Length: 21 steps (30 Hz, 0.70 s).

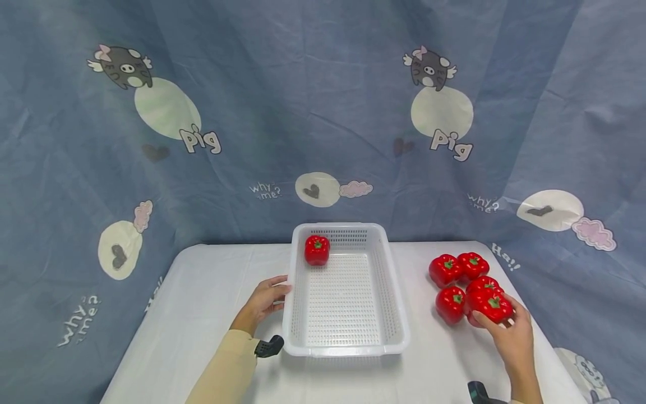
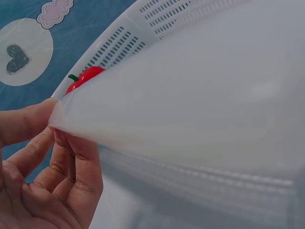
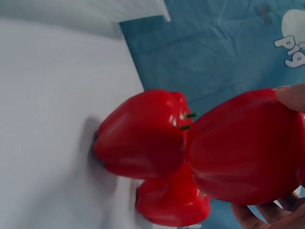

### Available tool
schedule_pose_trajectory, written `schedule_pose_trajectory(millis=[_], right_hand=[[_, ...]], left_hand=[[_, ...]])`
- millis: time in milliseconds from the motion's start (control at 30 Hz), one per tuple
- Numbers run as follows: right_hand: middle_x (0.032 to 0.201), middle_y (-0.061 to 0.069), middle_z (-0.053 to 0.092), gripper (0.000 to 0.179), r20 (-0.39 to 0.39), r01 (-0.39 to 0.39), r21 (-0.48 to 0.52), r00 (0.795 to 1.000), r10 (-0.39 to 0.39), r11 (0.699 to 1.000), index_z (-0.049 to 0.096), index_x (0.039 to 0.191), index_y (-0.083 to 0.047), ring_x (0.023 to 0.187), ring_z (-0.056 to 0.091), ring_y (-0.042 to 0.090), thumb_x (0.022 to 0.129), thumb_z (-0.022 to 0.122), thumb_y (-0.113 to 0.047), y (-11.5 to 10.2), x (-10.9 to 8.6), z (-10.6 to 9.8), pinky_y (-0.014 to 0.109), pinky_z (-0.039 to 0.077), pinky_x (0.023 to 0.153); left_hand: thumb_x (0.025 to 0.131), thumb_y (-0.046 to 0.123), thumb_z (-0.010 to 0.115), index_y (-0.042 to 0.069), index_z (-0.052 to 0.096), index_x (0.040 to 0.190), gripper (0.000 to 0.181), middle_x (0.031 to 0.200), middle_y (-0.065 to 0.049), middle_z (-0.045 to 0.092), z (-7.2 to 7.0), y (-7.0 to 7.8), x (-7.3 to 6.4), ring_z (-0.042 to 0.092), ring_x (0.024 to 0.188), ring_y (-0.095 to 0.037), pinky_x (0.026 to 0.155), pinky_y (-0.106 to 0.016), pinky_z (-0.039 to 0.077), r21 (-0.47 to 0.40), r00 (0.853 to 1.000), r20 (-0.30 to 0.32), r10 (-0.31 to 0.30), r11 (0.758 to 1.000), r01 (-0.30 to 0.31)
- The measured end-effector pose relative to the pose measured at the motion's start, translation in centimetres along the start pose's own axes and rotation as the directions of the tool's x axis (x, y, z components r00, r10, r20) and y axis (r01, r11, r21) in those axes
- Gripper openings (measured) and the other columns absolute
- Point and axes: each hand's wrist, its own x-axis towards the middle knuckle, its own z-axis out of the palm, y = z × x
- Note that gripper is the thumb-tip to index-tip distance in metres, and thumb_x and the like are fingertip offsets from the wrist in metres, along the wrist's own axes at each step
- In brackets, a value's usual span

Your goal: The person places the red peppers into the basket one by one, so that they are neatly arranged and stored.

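Observation:
A white plastic basket (image 1: 348, 352) sits on the table, with one red bell pepper (image 1: 317, 253) in its far left corner. My left hand (image 1: 264, 298) is at the basket's left side; in the left wrist view its thumb and fingers pinch the rim (image 2: 58, 114). On the right, my right hand (image 1: 516, 331) grips another red bell pepper (image 3: 245, 148), thumb on one side and fingers on the other. That pepper overlaps the group beside it, partly hiding one bell pepper (image 1: 484, 282). Also in the group are a near-left pepper (image 1: 449, 306) and two farther ones (image 1: 444, 271).
The table (image 1: 222, 275) has a white cover. Behind it and at its sides hangs a blue cloth (image 1: 303, 140) with printed pigs and words. A black strap end (image 1: 270, 347) at the left wrist lies close to the basket's near left corner.

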Motion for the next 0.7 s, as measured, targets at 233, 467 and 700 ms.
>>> schedule_pose_trajectory(millis=[233,467,700], right_hand=[[0.155,0.025,0.016,0.093,0.051,0.094,-0.024,0.994,-0.093,0.995,0.015,0.153,-0.004,0.138,0.022,0.048,0.084,0.075,-0.022,-1.5,-0.3,0.8,0.059,0.039,0.099],[0.153,0.025,0.02,0.093,0.15,0.172,-0.001,0.974,-0.17,0.985,0.019,0.152,-0.006,0.138,0.023,0.047,0.082,0.077,-0.02,-3.0,-0.2,2.3,0.056,0.041,0.097],[0.152,0.023,0.024,0.092,0.258,0.227,0.036,0.939,-0.228,0.973,0.021,0.152,-0.009,0.137,0.025,0.045,0.081,0.078,-0.02,-4.4,0.0,3.9,0.056,0.042,0.098]], left_hand=[[0.089,0.011,0.067,0.003,0.056,0.131,0.045,0.109,-0.013,0.068,-0.2,0.0,0.1,0.067,0.084,-0.019,0.072,-0.032,0.058,-0.009,1.0,-0.004,-0.008,1.0,0.008],[0.089,0.011,0.067,0.003,0.056,0.132,0.045,0.11,-0.014,0.068,-0.2,-0.1,0.2,0.066,0.085,-0.02,0.07,-0.031,0.058,0.002,1.0,-0.009,-0.013,1.0,0.013],[0.089,0.01,0.067,0.003,0.056,0.132,0.045,0.109,-0.014,0.068,-0.2,-0.1,0.1,0.066,0.084,-0.02,0.069,-0.031,0.058,0.0,1.0,-0.01,-0.014,1.0,0.014]])
